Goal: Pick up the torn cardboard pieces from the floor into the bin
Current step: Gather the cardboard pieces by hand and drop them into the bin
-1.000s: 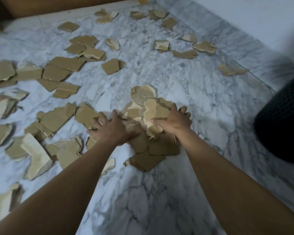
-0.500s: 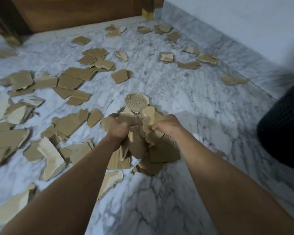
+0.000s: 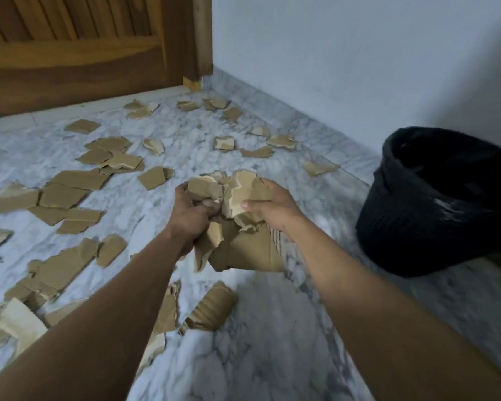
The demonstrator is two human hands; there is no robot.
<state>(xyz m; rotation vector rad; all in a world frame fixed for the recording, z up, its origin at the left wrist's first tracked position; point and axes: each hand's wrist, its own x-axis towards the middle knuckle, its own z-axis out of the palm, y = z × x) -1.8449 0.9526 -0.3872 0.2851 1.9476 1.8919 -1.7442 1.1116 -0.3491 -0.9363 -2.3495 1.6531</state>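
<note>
Head camera catches the carrying step. Many torn cardboard pieces [image 3: 70, 195] lie strewn over the floor's left side and far edge. The left hand [image 3: 190, 215] and right hand [image 3: 272, 211], fingers curled, squeeze a bundle of cardboard [image 3: 243, 250] between them, seemingly clear of the floor. Next, I judge, the bundle must swing right over the black lined bin [image 3: 417, 227] by the floor's right edge and drop in without shedding scraps. The marble floor [image 3: 272, 342] is white and grey-veined, with a wooden door [image 3: 70, 53] far left and a pale wall [image 3: 330, 68] to the right.
</note>
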